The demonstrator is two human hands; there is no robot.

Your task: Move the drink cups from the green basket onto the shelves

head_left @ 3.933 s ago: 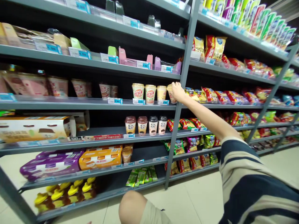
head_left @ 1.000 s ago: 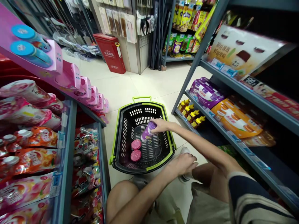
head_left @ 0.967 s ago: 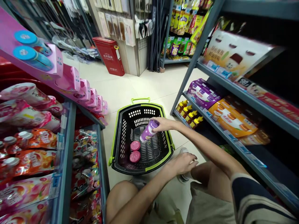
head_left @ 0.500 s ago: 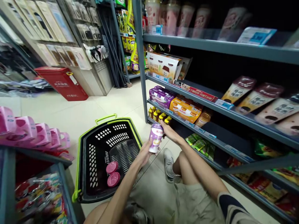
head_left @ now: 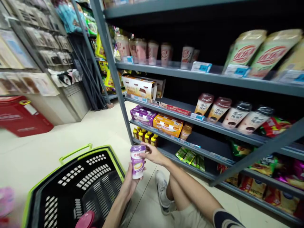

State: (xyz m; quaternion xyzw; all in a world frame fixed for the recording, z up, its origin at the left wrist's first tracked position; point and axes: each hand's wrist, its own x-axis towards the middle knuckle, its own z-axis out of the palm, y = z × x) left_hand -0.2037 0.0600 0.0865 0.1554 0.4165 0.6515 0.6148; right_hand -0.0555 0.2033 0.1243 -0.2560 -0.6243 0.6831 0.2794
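Observation:
A white and purple paper drink cup [head_left: 137, 166] with a purple lid is upright between my hands, in front of the shelves. My left hand [head_left: 128, 183] wraps round its lower part from the left and below. The fingers of my right hand [head_left: 154, 154] grip the cup's upper right side, just under the lid. To the left on the floor stands a black shopping basket [head_left: 102, 190] with a lime-green rim. In its near part is a pink round-lidded container [head_left: 85, 220], cut off by the frame's bottom edge.
A grey shelf rack [head_left: 166, 68] with a slanting brace fills the right. It carries purple packs [head_left: 143, 116], orange packs [head_left: 168, 125], yellow-capped bottles [head_left: 147, 137], green packets [head_left: 190, 157] and drink cups [head_left: 219, 109]. A red bin [head_left: 23, 118] stands at the left.
The view has swung right and up, so the basket and the cup sit further left and lower in the picture. Both hands stay on the cup, whose printed front now faces me more squarely.

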